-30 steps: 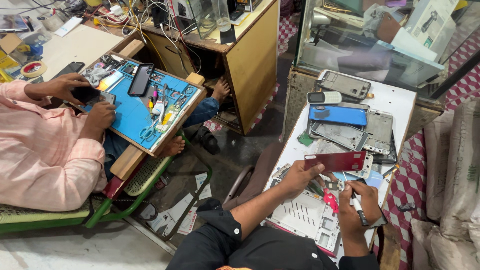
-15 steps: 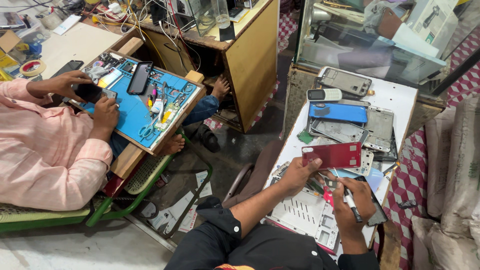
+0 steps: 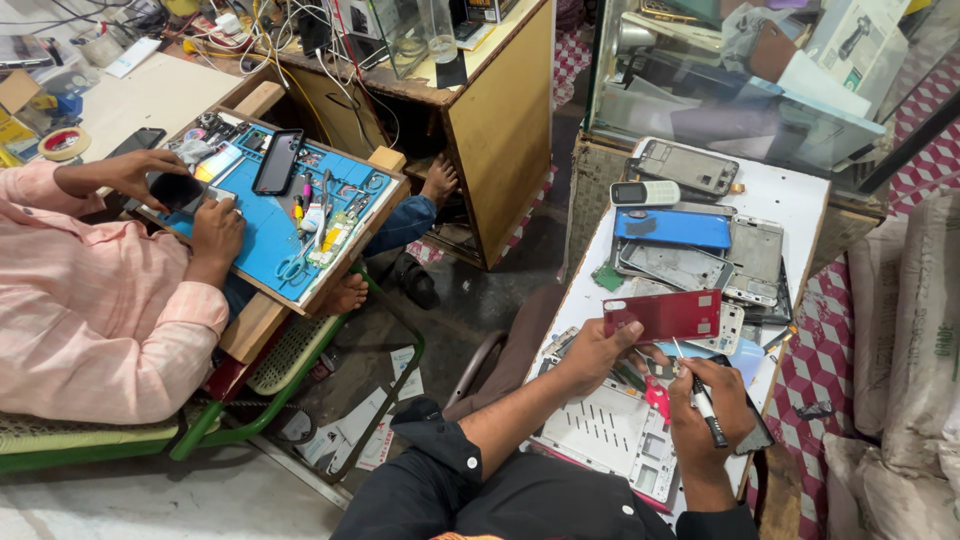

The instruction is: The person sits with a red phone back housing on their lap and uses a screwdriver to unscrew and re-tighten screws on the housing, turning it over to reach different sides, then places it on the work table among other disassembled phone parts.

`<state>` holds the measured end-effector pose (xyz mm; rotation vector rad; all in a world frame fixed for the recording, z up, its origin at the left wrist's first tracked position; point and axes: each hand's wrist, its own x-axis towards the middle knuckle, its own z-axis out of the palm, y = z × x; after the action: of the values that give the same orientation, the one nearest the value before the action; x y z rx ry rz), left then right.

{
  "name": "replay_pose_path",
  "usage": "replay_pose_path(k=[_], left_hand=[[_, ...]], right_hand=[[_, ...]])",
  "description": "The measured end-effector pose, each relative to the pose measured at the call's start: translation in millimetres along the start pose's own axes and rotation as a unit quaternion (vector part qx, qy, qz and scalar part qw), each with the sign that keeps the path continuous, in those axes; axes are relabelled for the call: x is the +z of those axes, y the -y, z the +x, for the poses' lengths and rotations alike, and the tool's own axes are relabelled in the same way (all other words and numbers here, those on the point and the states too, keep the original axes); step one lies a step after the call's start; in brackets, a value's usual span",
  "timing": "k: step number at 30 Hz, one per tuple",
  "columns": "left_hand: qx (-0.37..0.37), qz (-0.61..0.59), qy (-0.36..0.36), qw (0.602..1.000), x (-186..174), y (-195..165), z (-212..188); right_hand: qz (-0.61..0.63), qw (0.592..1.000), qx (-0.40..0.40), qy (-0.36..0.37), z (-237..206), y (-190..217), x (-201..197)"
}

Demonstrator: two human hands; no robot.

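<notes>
Left hand [image 3: 590,352] is seen closed on a red phone back cover [image 3: 668,315], which is gripped at its left end between thumb and fingers and held flat just above the white worktop [image 3: 790,195]. A black-tipped screwdriver [image 3: 705,402] is held in the right hand [image 3: 710,410], the fingers being curled round its shaft and its thin point directed up toward the lower edge of the red cover. Beneath both hands a white phone frame [image 3: 610,430] is laid on the worktop, with small loose parts beside it. Further back on the same worktop a blue phone cover [image 3: 672,228], several grey metal phone frames [image 3: 755,255] and a small white keypad phone [image 3: 644,193] are spread out, well apart from the hands. To the left, a person in a pink shirt [image 3: 90,320] is seated, whose hands are rested on a blue work mat [image 3: 270,235] covered with tools and a dark phone [image 3: 277,161].
</notes>
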<state>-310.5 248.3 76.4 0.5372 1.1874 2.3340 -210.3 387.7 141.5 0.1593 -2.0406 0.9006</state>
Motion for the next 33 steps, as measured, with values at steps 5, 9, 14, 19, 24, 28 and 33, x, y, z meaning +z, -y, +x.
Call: replay_pose_path(k=[5, 9, 14, 19, 24, 28, 33], left_hand=[[-0.002, 0.004, -0.002, 1.0, 0.4, 0.2, -0.7], [-0.004, 0.008, -0.004, 1.0, -0.3, 0.8, -0.9], [-0.005, 0.022, -0.023, 0.999, -3.4, 5.5, 0.4], [-0.02, 0.015, -0.055, 0.998, -8.4, 15.1, 1.3], [-0.007, 0.007, -0.05, 0.999, -10.6, 17.9, 1.8], [-0.025, 0.017, -0.057, 0.998, -8.7, 15.8, 1.1], [-0.021, 0.008, -0.05, 0.998, -6.9, 14.6, 1.8]], right_hand=[[0.002, 1.0, -0.002, 0.0, 0.3, -0.3, -0.7], [-0.003, 1.0, -0.002, -0.002, 0.6, 0.7, -1.3], [-0.002, 1.0, -0.018, 0.006, 0.2, 0.4, -0.6], [-0.005, 1.0, -0.015, 0.003, -1.4, -4.9, 0.3], [0.0, 1.0, -0.017, 0.003, -3.7, -7.7, 0.6], [0.001, 1.0, -0.013, 0.01, -3.8, -7.0, 0.9], [-0.005, 1.0, -0.014, 0.007, -3.4, -4.0, 0.2]])
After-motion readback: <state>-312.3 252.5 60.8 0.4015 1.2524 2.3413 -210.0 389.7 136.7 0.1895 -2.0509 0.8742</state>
